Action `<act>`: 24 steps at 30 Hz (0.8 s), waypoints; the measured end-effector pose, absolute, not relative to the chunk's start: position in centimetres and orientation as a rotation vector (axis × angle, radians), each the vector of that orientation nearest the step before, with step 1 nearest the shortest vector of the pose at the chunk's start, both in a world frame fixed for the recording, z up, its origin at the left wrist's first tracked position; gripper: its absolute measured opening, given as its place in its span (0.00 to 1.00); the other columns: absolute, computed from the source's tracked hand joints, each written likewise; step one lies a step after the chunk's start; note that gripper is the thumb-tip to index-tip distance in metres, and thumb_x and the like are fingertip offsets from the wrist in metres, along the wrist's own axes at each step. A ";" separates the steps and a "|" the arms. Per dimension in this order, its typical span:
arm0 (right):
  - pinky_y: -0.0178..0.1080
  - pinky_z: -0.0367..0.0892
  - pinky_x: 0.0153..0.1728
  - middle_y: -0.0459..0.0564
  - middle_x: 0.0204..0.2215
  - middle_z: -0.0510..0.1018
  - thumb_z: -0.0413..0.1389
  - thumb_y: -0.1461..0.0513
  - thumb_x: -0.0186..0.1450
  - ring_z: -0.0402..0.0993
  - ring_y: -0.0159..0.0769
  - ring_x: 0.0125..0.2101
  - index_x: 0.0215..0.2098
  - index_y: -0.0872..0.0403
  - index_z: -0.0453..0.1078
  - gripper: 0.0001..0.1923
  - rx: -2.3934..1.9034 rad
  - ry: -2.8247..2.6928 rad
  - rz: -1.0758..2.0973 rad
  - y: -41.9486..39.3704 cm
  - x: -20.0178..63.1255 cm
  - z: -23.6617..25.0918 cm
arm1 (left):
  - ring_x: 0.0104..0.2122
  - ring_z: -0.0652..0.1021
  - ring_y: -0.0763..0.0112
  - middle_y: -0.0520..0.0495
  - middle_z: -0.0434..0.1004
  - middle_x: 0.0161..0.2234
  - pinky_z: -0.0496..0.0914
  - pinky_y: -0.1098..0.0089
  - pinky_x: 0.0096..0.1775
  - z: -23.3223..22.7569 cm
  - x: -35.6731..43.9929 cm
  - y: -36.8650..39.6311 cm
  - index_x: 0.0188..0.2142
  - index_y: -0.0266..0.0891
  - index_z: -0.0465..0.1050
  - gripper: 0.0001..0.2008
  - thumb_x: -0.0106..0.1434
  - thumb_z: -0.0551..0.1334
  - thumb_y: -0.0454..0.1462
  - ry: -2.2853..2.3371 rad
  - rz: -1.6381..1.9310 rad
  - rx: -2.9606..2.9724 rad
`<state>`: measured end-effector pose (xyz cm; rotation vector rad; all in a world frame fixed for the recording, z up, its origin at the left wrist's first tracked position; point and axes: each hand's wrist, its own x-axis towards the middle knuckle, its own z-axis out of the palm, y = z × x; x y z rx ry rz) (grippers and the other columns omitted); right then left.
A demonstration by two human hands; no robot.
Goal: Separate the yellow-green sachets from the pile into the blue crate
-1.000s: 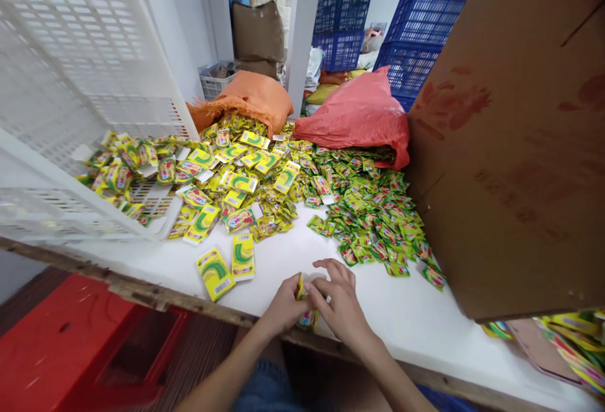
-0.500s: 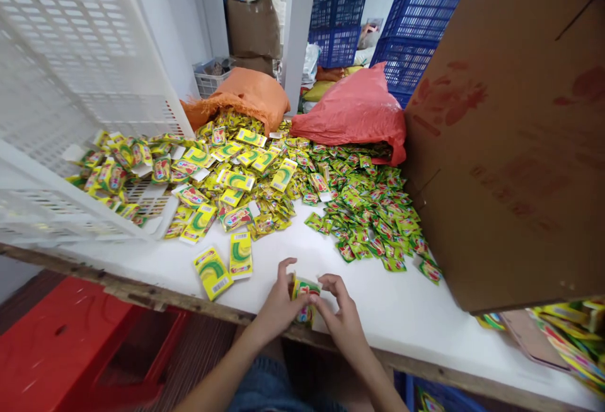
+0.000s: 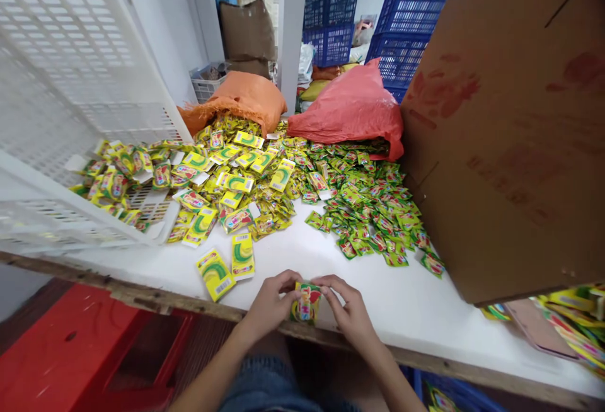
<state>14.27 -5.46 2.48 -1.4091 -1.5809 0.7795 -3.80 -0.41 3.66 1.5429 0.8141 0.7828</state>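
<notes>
Close to the table's front edge, a small printed candy box (image 3: 307, 303) in yellow and green stands between my hands, its colourful lettering facing up. My left hand (image 3: 273, 302) has its thumb and fingers closed on the box's left side. On the upper right corner, my right hand (image 3: 347, 308) pinches it between thumb and fingertips. Left of my hands lie two yellow boxes (image 3: 214, 274) with a green curved print. Beyond them is a heap of yellow boxes and packets (image 3: 236, 182), and to its right a spread of green candy sachets (image 3: 373, 210).
A white crate (image 3: 155, 229) lies tipped at the left with packets in it. Orange (image 3: 250, 94) and red (image 3: 350, 106) sacks spill sachets at the back. A large cardboard box (image 3: 501, 147) stands at right, a phone (image 3: 539, 330) beside it. A red stool (image 3: 70, 349) is below left.
My fingers have closed in on the box's upper corners; the left index finger has come down from its raised position. More of the box's printed face shows. The view has shifted slightly.
</notes>
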 end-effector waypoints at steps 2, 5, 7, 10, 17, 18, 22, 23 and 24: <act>0.37 0.64 0.43 0.50 0.39 0.75 0.48 0.58 0.65 0.70 0.37 0.41 0.41 0.51 0.69 0.11 -1.420 -1.567 0.758 -5.6 14.6 2.8 | 0.34 0.74 0.68 0.48 0.73 0.32 0.68 0.70 0.38 3.7 -3.7 -0.5 0.35 0.36 0.69 0.06 0.58 0.57 0.35 0.795 0.774 1.535; 0.37 0.64 0.40 0.49 0.35 0.75 0.47 0.58 0.65 0.70 0.37 0.38 0.37 0.52 0.69 0.10 -1.444 -1.602 0.713 -5.8 14.6 3.1 | 0.35 0.74 0.68 0.48 0.74 0.32 0.68 0.69 0.39 3.8 -3.7 -0.7 0.35 0.37 0.70 0.07 0.59 0.57 0.36 0.785 0.771 1.536; 0.37 0.64 0.39 0.49 0.33 0.75 0.46 0.59 0.66 0.70 0.37 0.37 0.34 0.52 0.69 0.11 -1.432 -1.652 0.680 -5.8 14.4 3.4 | 0.40 0.74 0.65 0.45 0.74 0.38 0.68 0.68 0.41 3.8 -3.5 -0.9 0.35 0.37 0.72 0.07 0.59 0.57 0.37 0.797 0.813 1.555; 0.38 0.65 0.39 0.50 0.33 0.75 0.46 0.60 0.65 0.70 0.38 0.37 0.34 0.52 0.70 0.11 -1.409 -1.616 0.638 -5.8 13.9 3.3 | 0.47 0.70 0.63 0.43 0.71 0.44 0.65 0.66 0.48 3.6 -3.2 -1.0 0.34 0.38 0.73 0.06 0.59 0.58 0.36 0.804 0.931 1.578; 0.41 0.64 0.46 0.51 0.41 0.74 0.48 0.61 0.64 0.69 0.38 0.44 0.42 0.50 0.70 0.11 -1.357 -1.556 0.613 -6.5 13.3 2.4 | 0.43 0.73 0.65 0.44 0.75 0.40 0.66 0.63 0.48 3.6 -3.4 -1.3 0.37 0.40 0.75 0.09 0.59 0.57 0.33 0.767 0.994 1.650; 0.42 0.64 0.46 0.51 0.41 0.74 0.49 0.60 0.64 0.69 0.38 0.44 0.41 0.50 0.70 0.10 -1.340 -1.582 0.623 -6.5 13.3 2.4 | 0.43 0.74 0.65 0.44 0.75 0.41 0.66 0.63 0.48 3.7 -3.5 -1.4 0.35 0.40 0.75 0.08 0.59 0.58 0.33 0.775 0.998 1.678; 0.40 0.66 0.43 0.51 0.38 0.75 0.52 0.60 0.63 0.70 0.38 0.41 0.39 0.51 0.71 0.08 -1.343 -1.512 0.625 -6.5 12.9 2.6 | 0.42 0.74 0.65 0.44 0.76 0.40 0.66 0.64 0.47 3.7 -3.2 -1.9 0.36 0.40 0.76 0.08 0.59 0.59 0.35 0.859 1.034 1.672; 0.39 0.66 0.42 0.50 0.37 0.75 0.51 0.60 0.63 0.71 0.37 0.40 0.38 0.52 0.71 0.08 -1.353 -1.488 0.619 -6.4 12.8 2.6 | 0.42 0.74 0.65 0.44 0.76 0.39 0.66 0.64 0.47 3.6 -3.0 -2.0 0.36 0.40 0.76 0.08 0.59 0.58 0.35 0.883 1.048 1.659; 0.39 0.66 0.41 0.50 0.36 0.75 0.51 0.60 0.63 0.71 0.37 0.39 0.37 0.53 0.70 0.08 -1.367 -1.470 0.613 -6.4 12.7 2.6 | 0.42 0.74 0.65 0.44 0.76 0.38 0.67 0.64 0.46 3.6 -2.8 -2.0 0.35 0.40 0.76 0.08 0.59 0.58 0.35 0.904 1.062 1.646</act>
